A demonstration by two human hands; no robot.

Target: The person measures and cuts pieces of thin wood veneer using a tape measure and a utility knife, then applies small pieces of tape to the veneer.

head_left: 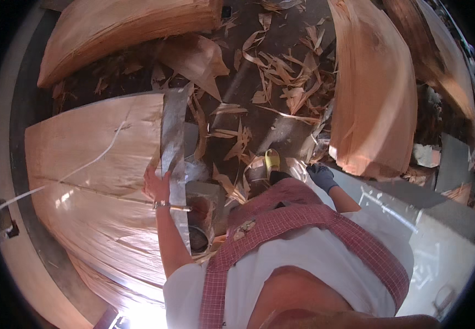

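My bare left hand [156, 185], with a metal watch at the wrist, rests with fingers spread on the right edge of a broad stack of pale wood veneer sheets [95, 142]. A long thin stick [109, 194] lies across that stack, and its pale end sticks out past the edge beside my wrist. My right hand [322, 176] wears a dark grey glove and is held low on my right. Its fingers are curled, near a pale veneer strip [299, 166]; whether they grip anything is hidden.
Torn veneer scraps [289, 77] litter the dark floor ahead. Thick veneer stacks stand at the far left [133, 24] and right [374, 93]. A white strap [87, 163] crosses the left stack. A yellow shoe [272, 159] shows below me; a box-like container [204, 203] stands beside the stack.
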